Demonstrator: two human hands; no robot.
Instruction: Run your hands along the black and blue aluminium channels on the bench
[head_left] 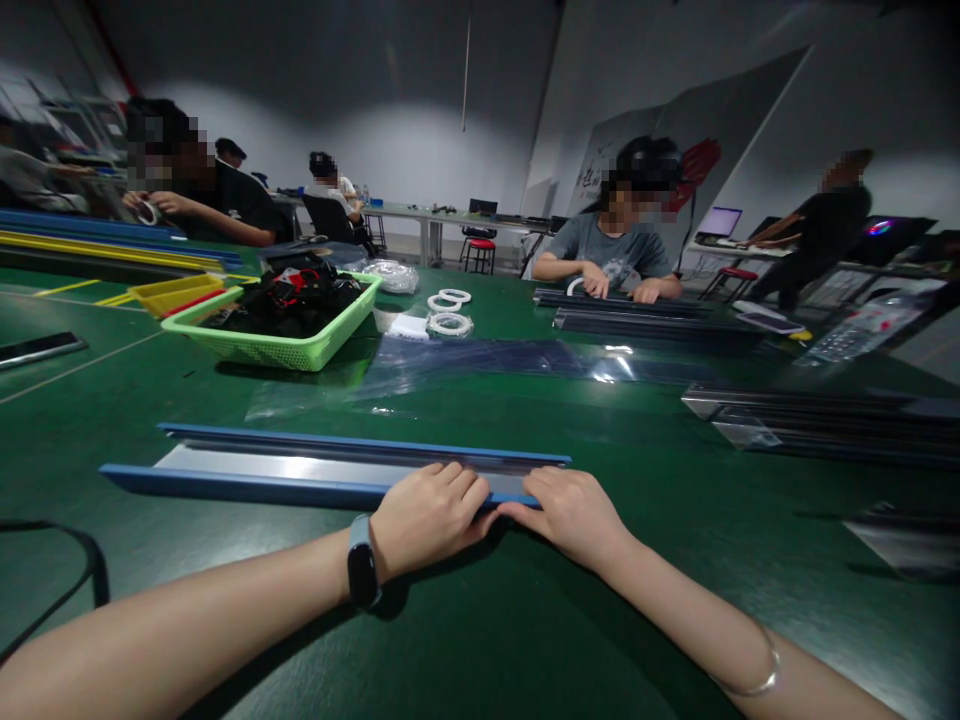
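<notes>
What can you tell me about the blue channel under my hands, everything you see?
The blue channel is long, straight and open-topped, with two blue walls and a shiny silvery floor. Whether it's metal or plastic, I can't tell. It lies roughly left to right on the green table. Your left hand and right hand grip its near wall toward the right end.
</notes>
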